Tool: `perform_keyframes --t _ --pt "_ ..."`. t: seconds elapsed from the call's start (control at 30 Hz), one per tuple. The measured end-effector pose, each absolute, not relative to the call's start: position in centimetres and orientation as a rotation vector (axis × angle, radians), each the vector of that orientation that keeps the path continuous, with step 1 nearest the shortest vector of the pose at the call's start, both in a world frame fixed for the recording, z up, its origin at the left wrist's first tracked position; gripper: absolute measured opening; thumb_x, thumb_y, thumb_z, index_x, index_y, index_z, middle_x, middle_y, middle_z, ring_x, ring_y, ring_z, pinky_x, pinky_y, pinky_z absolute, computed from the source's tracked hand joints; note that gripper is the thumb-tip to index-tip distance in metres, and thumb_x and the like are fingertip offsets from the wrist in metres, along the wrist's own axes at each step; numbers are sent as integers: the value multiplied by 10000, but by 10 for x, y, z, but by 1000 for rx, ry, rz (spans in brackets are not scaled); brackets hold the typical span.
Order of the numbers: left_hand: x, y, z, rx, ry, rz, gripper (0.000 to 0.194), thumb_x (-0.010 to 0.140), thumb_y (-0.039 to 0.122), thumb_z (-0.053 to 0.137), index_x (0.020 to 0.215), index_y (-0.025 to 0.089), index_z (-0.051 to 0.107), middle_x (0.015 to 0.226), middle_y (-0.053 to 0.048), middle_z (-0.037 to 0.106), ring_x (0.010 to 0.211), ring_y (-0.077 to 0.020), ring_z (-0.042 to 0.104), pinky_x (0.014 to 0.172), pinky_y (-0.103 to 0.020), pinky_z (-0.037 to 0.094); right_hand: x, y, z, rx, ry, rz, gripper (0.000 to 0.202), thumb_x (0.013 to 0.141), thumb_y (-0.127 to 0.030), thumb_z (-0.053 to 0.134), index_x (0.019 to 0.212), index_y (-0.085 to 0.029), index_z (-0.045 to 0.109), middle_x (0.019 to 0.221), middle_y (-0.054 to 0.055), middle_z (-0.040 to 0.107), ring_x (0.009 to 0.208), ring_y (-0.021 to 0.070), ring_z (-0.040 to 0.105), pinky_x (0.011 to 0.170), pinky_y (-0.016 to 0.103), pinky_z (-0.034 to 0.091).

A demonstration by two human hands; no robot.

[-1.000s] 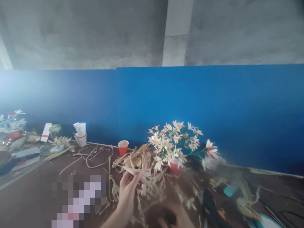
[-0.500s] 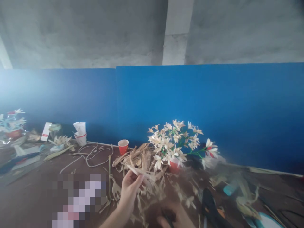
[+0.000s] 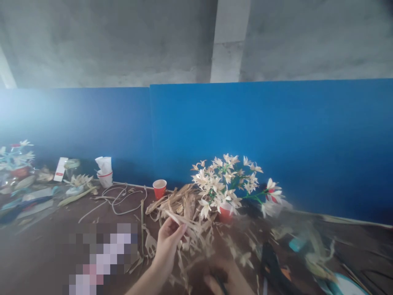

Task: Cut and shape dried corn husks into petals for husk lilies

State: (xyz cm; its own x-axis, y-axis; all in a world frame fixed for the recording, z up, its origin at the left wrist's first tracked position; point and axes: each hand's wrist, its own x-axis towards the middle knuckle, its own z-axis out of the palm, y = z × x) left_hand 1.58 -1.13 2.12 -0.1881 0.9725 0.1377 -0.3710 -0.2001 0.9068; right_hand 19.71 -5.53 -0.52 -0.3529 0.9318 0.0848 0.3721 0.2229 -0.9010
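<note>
Pinched between the thumb and fingers of my left hand (image 3: 172, 234) is a pale husk strip (image 3: 178, 220), above scattered husk scraps. My right hand (image 3: 219, 276), blurred at the bottom, is closed around a dark tool (image 3: 220, 284) whose shape is smeared. Beyond my hands lies a pile of dry husks (image 3: 178, 200). A bunch of cream husk flowers (image 3: 227, 180) on green stems stands in a red cup (image 3: 225, 212) just right of the pile.
A red paper cup (image 3: 159, 189) stands behind the pile, with a white cable (image 3: 118, 205) and stacked white cups (image 3: 105, 179) to its left. On the right lie a black tool (image 3: 273, 268) and a teal object (image 3: 296, 244). A blue partition (image 3: 260, 123) runs behind the table.
My right hand has shifted slightly with the dark tool. The left hand holds the strip in nearly the same place, and the view has moved a little.
</note>
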Motion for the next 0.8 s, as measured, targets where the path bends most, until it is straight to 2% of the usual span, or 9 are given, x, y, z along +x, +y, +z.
perform_keyframes --t 0.3,0.47,0.8 --pt "13 -6 13 972 890 1586 203 676 297 728 737 140 615 596 15 607 521 -81 517 465 -162 397 200 -52 -15 -1190 -1834 1129 388 750 -494 585 869 -134 666 808 68 666 749 180 616 684 234 474" --pt "11 -6 17 966 888 1551 218 646 304 744 712 140 617 584 16 601 518 -86 513 468 -171 410 203 -52 -14 -1257 -1886 1069 337 760 -413 572 898 -119 660 867 94 662 798 188 616 729 242 472" --pt "9 -6 23 984 897 1506 238 596 296 765 706 140 623 564 22 597 475 -87 502 457 -192 430 194 -52 6 -1244 -1900 1213 269 701 -392 617 735 -128 654 646 23 588 599 130 534 585 221 439"
